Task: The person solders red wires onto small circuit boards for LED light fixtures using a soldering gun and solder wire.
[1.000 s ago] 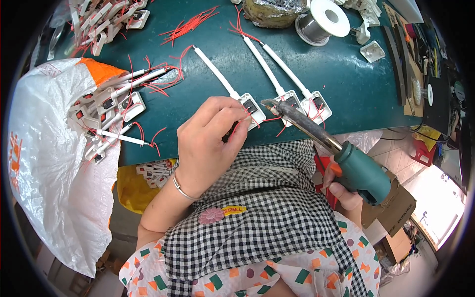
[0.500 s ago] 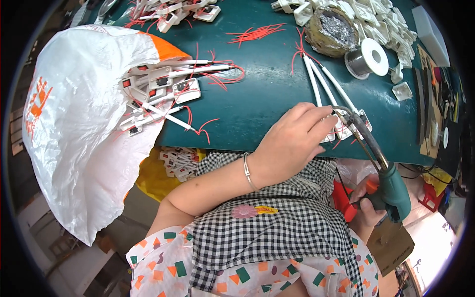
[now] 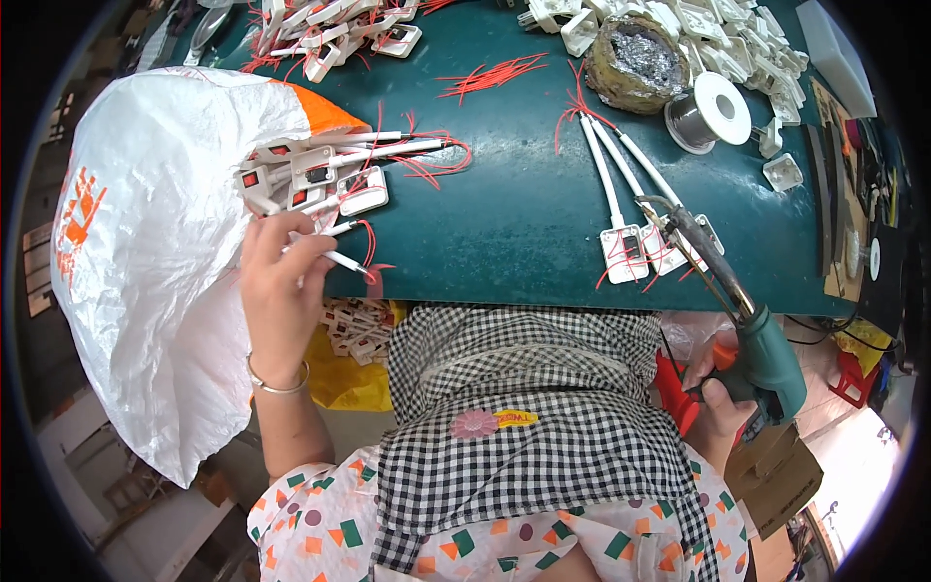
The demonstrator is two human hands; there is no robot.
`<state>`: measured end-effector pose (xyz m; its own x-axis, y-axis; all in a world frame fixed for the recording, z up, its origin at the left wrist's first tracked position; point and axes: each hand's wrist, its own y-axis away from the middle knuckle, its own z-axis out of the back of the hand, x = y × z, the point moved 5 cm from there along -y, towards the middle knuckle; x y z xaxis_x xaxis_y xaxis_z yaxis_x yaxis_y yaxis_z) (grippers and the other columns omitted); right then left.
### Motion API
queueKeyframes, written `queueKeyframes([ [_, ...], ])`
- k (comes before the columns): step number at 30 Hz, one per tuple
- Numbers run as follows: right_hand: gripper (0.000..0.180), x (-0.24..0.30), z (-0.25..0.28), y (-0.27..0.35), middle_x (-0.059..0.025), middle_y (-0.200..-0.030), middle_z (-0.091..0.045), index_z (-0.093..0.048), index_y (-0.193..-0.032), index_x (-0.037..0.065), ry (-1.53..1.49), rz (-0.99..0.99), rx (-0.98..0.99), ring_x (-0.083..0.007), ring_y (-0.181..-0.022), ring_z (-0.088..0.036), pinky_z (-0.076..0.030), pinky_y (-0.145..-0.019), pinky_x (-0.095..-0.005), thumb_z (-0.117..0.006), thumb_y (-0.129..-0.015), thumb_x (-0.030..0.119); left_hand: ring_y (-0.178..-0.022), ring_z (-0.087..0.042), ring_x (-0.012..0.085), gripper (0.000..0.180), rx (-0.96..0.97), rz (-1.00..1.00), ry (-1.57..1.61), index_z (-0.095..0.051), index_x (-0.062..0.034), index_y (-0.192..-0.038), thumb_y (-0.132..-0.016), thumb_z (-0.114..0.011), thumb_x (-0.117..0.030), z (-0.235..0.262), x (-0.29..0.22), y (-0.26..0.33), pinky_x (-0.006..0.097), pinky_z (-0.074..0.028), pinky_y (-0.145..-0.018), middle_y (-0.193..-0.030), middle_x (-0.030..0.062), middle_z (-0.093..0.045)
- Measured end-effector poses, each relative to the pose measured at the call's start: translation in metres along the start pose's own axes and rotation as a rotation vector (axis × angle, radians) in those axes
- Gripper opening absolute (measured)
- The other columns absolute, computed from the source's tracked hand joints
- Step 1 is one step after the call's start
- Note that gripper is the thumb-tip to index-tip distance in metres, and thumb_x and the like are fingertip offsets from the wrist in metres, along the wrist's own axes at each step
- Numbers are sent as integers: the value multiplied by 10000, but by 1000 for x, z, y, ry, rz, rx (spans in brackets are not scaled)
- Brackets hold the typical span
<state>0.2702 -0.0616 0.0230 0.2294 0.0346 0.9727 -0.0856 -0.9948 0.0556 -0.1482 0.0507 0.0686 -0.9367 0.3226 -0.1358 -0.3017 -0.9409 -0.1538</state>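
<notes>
At the mouth of a white-and-orange plastic bag [image 3: 145,194], my left hand [image 3: 281,291] has its fingers closed round a white tube with red wires [image 3: 344,260], one of several white switch housings [image 3: 364,191] spilling out there. In my right hand [image 3: 722,407] is a green soldering gun [image 3: 771,364]. Its metal tip [image 3: 669,209] is over three white switch housings with long tubes [image 3: 619,254], laid side by side near the table's front edge. Red wires come out of their far ends. The gun's barrel partly covers the right-hand housings.
Across the green table [image 3: 504,223] lie loose red wires [image 3: 495,76], a solder spool [image 3: 713,112], a round pot of shiny metal [image 3: 635,63] and a pile of white housings [image 3: 747,39]. More wired switches [image 3: 330,29] are heaped at the far left. A yellow bag [image 3: 354,383] hangs below the edge.
My left hand has left the housings under the soldering tip and swung left to the bag, closing on a wired white tube. The soldering gun has stayed nearly in place.
</notes>
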Motion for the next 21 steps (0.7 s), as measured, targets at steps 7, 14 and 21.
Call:
queueKeyframes([
  [7,614,1,3,5,-96,-792,-573,-494,-1272,-59,56,26,-31,-173,-627,-562,-496,-528,-272,-774,-768,153,-583,-541,76,180,-688,214,1028,-559,52,-1142,-979,-542,-23,38,-25,-10,171,-417,-514,-873,162,-701],
  [14,614,3,3,14,-86,-775,-541,-480,-1254,-38,83,16,-75,-169,-599,-549,-490,-493,-273,-775,-762,182,-571,-519,32,159,-211,388,1391,-614,-15,-974,-926,-695,-143,-53,-64,-75,153,-380,-513,-802,50,-686],
  [21,612,1,11,15,-92,-788,-534,-482,-1259,-35,55,-21,-113,-171,-620,-546,-492,-500,-274,-771,-763,176,-579,-516,11,205,-121,467,1334,-599,-20,-817,-870,-763,-131,-57,-68,-78,145,-353,-512,-684,-5,-629],
])
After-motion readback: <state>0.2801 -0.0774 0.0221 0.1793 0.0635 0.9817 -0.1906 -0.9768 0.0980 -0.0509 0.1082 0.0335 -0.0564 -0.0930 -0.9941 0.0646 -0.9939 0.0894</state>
